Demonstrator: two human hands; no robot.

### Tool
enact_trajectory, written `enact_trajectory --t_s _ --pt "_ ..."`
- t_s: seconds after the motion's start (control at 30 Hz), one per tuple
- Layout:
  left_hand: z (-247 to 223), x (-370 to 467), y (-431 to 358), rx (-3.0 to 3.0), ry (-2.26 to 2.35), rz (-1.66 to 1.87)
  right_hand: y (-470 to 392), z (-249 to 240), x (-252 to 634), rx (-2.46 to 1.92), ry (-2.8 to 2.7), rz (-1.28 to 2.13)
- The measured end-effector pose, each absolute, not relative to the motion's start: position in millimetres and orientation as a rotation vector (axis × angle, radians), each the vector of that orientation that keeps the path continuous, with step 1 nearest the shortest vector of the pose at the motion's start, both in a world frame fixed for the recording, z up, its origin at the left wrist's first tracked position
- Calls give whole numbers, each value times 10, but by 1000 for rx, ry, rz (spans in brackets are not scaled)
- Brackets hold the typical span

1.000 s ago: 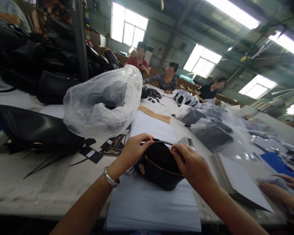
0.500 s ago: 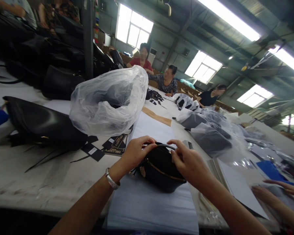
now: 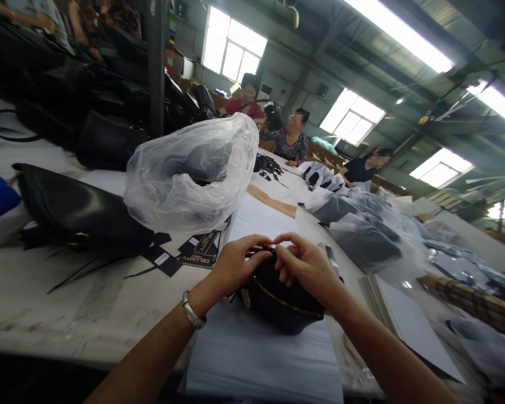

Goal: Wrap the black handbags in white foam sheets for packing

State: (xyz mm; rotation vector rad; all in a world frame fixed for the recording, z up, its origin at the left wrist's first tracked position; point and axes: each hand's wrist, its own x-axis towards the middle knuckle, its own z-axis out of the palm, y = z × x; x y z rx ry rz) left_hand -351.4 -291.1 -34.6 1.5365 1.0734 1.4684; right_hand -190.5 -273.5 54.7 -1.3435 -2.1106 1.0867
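Note:
A small black bag (image 3: 284,303) with a gold zip line stands on a stack of white paper (image 3: 265,359) in front of me. My left hand (image 3: 239,264), with a silver bangle at the wrist, pinches the bag's handle at its top left. Close beside it, the bent fingers of my right hand (image 3: 307,269) are at the handle too, thumb and forefinger together. The handle is mostly hidden behind the fingers. A gold charm (image 3: 246,297) hangs at the bag's left side.
A clear plastic bag (image 3: 193,174) stands beyond my hands. Left are a larger black bag (image 3: 79,213) and black tags (image 3: 164,261). Plastic-wrapped items (image 3: 366,230) and cards (image 3: 416,320) lie right. A post (image 3: 156,73) rises at the back; people sit across the table.
My right hand has moved left along the handle, close to my left hand. The co-worker's hands at the right edge are gone, and a plaid sleeve shows there. Across the table, a person lifts a black item.

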Motion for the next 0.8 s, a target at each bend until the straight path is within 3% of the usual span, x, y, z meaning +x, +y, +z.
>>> enact_trajectory --t_s 0.07,0.23,0.3,0.53,0.8 --pt "-327 -3520 -2912 1571 1069 1451 -2746 582 -1832 -1305 -2192 997" --pt "-270 -3500 -2944 1543 1121 1446 -2792 580 -1413 -1242 -2301 68" --pt "-269 -3480 -2948 1530 1142 1450 -2787 512 -1241 -1213 -2395 -89" --pt "-264 -3374 -2975 1648 1312 1455 -2782 291 -1091 -1181 -2754 -58" --pt "-329 -2975 -3372 1857 1971 1582 -2775 201 -1045 -1098 -2712 -117"
